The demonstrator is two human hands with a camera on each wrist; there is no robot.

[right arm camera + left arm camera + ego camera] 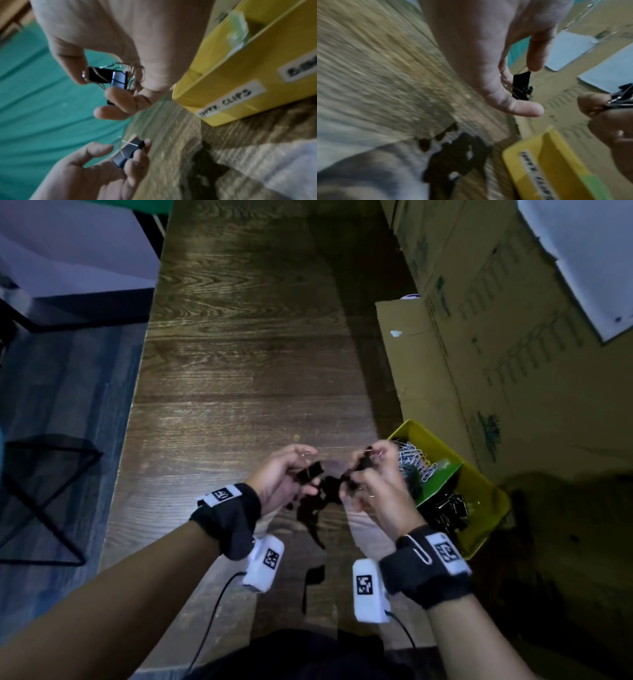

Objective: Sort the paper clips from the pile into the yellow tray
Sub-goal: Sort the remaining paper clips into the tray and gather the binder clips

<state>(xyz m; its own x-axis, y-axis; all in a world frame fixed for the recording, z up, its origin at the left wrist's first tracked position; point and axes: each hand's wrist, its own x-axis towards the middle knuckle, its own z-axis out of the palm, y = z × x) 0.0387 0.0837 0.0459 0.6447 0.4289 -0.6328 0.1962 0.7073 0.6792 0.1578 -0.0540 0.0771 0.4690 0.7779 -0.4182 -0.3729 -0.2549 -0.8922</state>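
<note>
Both hands, left hand (pixel 286 474) and right hand (pixel 371 474), each pinch a binder clip (pixel 106 76) (black) beside the yellow tray (pixel 479 484).

Yellow tray (pixel 231 81), side wall: white label (pixel 229 98) ending "CLIPS", first word blurred; second label (pixel 298 70) cut off, unreadable.

1. A black clip (pixel 521 86) is held between the fingers of the left hand (pixel 488 54) at frame centre.
2. A yellow tray (pixel 547 169) is seen lower right.
3. Another clip (pixel 621 97) is pinched by the right hand (pixel 607 121) at the right edge.
</note>
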